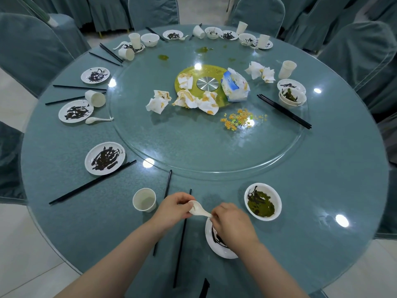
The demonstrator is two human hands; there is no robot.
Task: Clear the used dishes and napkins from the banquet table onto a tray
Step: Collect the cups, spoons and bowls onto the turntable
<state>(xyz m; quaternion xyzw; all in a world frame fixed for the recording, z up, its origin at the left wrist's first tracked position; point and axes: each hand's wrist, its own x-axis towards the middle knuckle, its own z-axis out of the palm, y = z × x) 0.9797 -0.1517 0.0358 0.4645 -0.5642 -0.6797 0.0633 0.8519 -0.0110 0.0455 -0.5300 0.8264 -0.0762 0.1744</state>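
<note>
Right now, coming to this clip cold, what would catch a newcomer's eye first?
Nearest the camera, the left hand and right hand together hold a white spoon above a sauce-smeared plate. In the middle, crumpled stained napkins and a tissue pack lie around the glass turntable hub. A bowl with green residue sits right of the hands.

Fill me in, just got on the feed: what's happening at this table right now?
A person is clearing a round banquet table. Both hands hold one white spoon: the left hand grips its bowl end, the right hand pinches its handle, above a sauce-smeared plate at the near edge. Beside them stand a paper cup and a bowl with green residue. Dirty plates, cups, chopsticks and crumpled napkins are on the table. No tray is in view.
</note>
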